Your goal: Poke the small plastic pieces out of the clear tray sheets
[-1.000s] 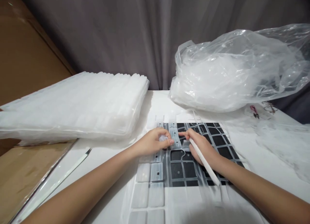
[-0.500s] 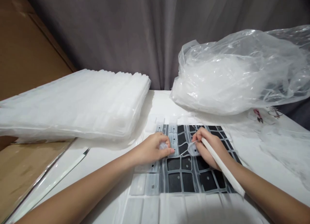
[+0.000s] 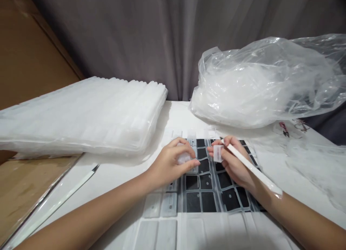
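Frosted tab (image 3: pixel 217 153), sm. & clear, sat pinched in the fingers of the R hand (image 3: pixel 234 163), approx 12 o'clock on the frosted grid (image 3: pixel 216 187). Same hand also held a white stick tool (image 3: pixel 251 167), dark tip pointing approx 11. L hand (image 3: pixel 170 163), approx 9-10 o'clock on the grid, had its fingers curled narrow w/ clear pcs (image 3: pixel 183 157) in the grip; exact no. couldn't be told.

My view: light pinch, dark tip kept off L fingers, & grid pressed flat on its black backing (image 3: pixel 193 202) suited this best, as thin webs prob. flexed easily.

Containers: clear plastic bag (image 3: pixel 256 87), approx 1 o'clock on the worktop (image 3: pixel 178 111), held a whitish mass, contents n/c. White ribbed stack (image 3: pixel 81 116), approx 10, looked film-wrapped. Brown cardboard (image 3: pixel 35 44) stood beyond it, also approx 10; whether a box, & w/ what inside, couldn't be told.
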